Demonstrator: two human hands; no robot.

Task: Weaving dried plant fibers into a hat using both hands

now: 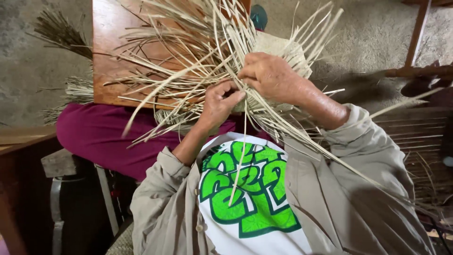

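Observation:
A half-woven piece of pale straw (279, 47) is held up over a reddish wooden board (107, 52), with long loose strips (179, 71) fanning out to the left and down across my chest. My left hand (218, 103) pinches a few strips between thumb and fingers at the edge of the weave. Just above and to its right, my right hand (270, 75) has its fingers curled around strips at the same spot. The two hands touch. Their fingertips are partly hidden among the straw.
A magenta cloth (94, 137) covers my lap under the board. Bundles of straw (61, 30) lie on the grey floor at the left. A wooden frame (417, 71) and more strips (415, 137) stand at the right. A dark wooden edge (23, 141) sits at the lower left.

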